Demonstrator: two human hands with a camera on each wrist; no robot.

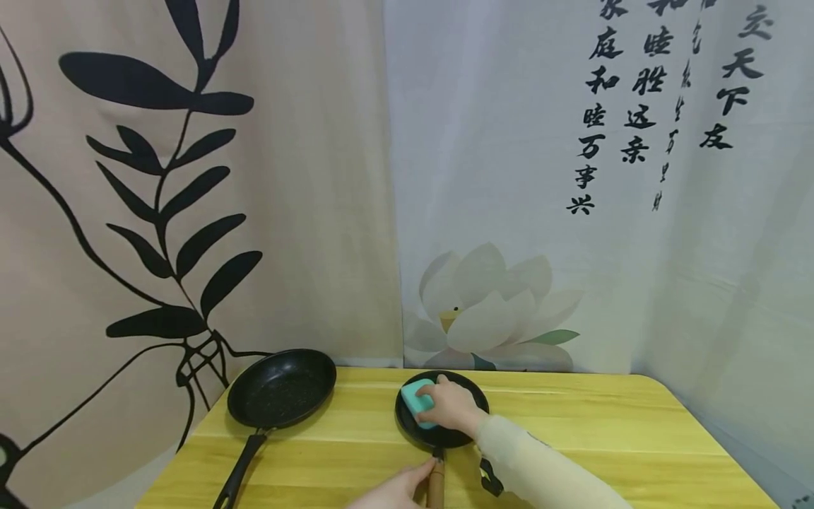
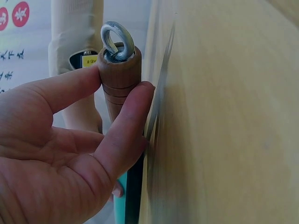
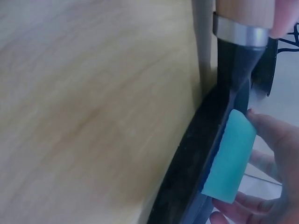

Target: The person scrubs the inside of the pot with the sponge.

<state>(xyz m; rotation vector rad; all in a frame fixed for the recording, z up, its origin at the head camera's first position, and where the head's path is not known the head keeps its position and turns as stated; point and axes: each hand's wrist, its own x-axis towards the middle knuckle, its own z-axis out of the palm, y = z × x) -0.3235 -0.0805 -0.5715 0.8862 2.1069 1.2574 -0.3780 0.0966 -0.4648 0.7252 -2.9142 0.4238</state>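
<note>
A small black frying pan (image 1: 445,438) with a wooden handle (image 1: 436,486) lies on the wooden table. My left hand (image 1: 397,489) pinches that handle between thumb and fingers; a metal ring (image 2: 117,39) caps its end in the left wrist view. Inside the pan, my right hand (image 1: 453,406) grips a teal sponge (image 1: 415,400) and presses it against the cooking surface, left of the pan's middle. In the right wrist view the sponge (image 3: 231,161) shows a dark blue scouring side facing the pan, and the fingers curl around its edges.
To the left stands a larger black frying pan (image 1: 282,389), its black handle (image 1: 240,470) pointing toward the front edge. The yellowish wooden table (image 1: 585,417) extends to the right. Behind it hang printed curtains (image 1: 305,177) with plant and lotus designs.
</note>
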